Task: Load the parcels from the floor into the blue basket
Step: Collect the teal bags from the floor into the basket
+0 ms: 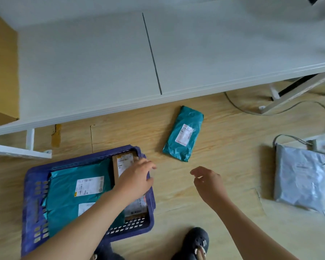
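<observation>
The blue basket [32,184] stands on the wooden floor at lower left. Inside it lie a large teal parcel [64,184] with white labels and, along the right side, a brown cardboard parcel [123,162]. My left hand [135,179] lies over the middle of the brown parcel, fingers spread and reaching past the basket's right rim. My right hand [208,182] hovers empty over the floor to the basket's right, fingers loosely curled. A small teal parcel [183,134] lies on the floor beyond both hands. A grey parcel [298,177] lies at far right.
A white table [101,62] overhangs the floor at the top, with its legs at left and right. A brown cardboard box [2,72] stands at far left. Cables [308,106] trail over the floor at upper right. My dark shoes [195,241] are at the bottom.
</observation>
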A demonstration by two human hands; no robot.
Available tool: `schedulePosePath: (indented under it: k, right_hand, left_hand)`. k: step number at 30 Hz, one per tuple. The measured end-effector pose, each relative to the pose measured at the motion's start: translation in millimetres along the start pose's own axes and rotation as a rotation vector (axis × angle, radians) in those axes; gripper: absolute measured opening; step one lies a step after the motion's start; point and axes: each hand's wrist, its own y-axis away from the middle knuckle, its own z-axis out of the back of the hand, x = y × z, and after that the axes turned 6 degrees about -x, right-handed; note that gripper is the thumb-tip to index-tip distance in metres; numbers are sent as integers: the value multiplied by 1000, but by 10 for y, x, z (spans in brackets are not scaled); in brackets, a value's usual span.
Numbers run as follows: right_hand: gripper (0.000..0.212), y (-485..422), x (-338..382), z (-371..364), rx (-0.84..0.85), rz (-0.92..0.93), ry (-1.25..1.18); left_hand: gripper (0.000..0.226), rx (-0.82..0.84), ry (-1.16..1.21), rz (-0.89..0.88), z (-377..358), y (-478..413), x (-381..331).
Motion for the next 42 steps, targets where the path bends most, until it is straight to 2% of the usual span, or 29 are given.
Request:
schedulePosePath:
  k: [9, 16, 21, 24, 27, 32, 35, 38, 40, 42]
  right_hand:
    - [31, -439, -791, 732, 22, -93, 9]
    - [34, -979, -925, 613, 134, -237, -29]
    - [40, -1707, -1084, 97, 145, -413, -261]
    - [45, -2271, -1194, -396, 171, -430, -389]
    - [60, -2823, -1306, -975, 199, -455, -461]
    - [69, -3431, -1410, -1552, 58, -582, -551]
    - [61, -3643, -1443, -1809, 13, -672, -791]
    - [29, -3815, -1448, -2002, 9, -799, -1006]
    - [17, -3854, -1447, -2082, -5, -861, -1054]
    - [15, -3800, -1419, -2101, -16, -852, -1036]
  left_hand:
    - [39, 60, -35, 68, -333, -493, -888]
    - [46, 45, -77, 32, -504, -1063, -966]
    - [52, 36, -92, 53, -826, -1747, -702]
    - [56, 22, -102, 54, -1135, -2290, -435]
    - [59, 17, -94, 81, -1447, -2778, -160]
    - [59, 14, -71, 78, -1868, -3288, 196]
    - [59, 16, -65, 63, -2054, -3418, 422]
    - [59, 11, -66, 72, -2140, -3480, 587]
    - [59, 22, -68, 86, -2160, -3476, 655]
    - [58, 20, -81, 98, -2145, -3444, 695]
